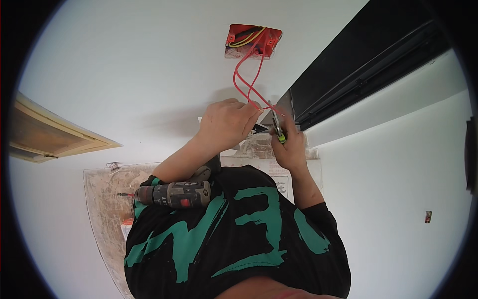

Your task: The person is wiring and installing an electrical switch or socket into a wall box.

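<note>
Two long red wires (237, 74) loop down from a red wall box (228, 49) set in the white wall. With its fingertips pinched, my left hand (224, 122) holds the ends of the red wires. My right hand (291, 149) grips pliers (282, 135) with a bright green part on the handle. Their metal jaws point up beside the red wires, close to my left fingertips; whether they bite on a wire I cannot tell. A black and white flat piece (260, 129) shows between my hands, mostly hidden behind the left one.
A cordless drill (189, 194) rests across my left side by the upper arm. Yellow-green wires (245, 41) sit folded inside the wall box. A black frame (358, 74) runs along the right. At far left is a wooden-edged panel (59, 132). Below lies a dusty floor covering (107, 199).
</note>
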A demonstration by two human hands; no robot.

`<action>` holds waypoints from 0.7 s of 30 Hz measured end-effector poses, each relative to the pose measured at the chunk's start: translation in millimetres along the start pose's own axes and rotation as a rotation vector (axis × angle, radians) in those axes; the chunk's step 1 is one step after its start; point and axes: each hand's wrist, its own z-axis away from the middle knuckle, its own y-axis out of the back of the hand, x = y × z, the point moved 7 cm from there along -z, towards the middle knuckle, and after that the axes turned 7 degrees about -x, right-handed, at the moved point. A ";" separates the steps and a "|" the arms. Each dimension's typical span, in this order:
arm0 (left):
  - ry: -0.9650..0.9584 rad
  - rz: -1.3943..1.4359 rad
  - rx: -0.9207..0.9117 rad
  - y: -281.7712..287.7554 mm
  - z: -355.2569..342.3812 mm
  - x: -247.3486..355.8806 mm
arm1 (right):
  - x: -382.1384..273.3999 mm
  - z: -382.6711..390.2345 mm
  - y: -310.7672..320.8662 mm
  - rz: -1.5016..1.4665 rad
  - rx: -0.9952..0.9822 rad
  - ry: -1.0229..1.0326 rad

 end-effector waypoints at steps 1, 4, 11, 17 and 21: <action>-0.003 0.005 0.005 -1.8 0.6 -0.5 | -1.0 -0.3 4.8 0.125 0.106 0.044; -0.017 0.015 0.017 -3.4 -1.1 1.1 | -5.8 3.2 14.9 0.377 0.327 0.130; -0.022 0.094 0.042 -4.7 -1.3 0.2 | 38.8 2.3 16.6 -0.313 0.211 -0.151; 0.007 0.167 0.011 -0.9 1.7 -8.3 | 86.6 2.9 58.0 -0.567 0.181 -0.147; 0.012 0.226 -0.005 -2.9 -0.3 -8.1 | 42.2 2.2 14.4 -0.134 -0.236 -0.168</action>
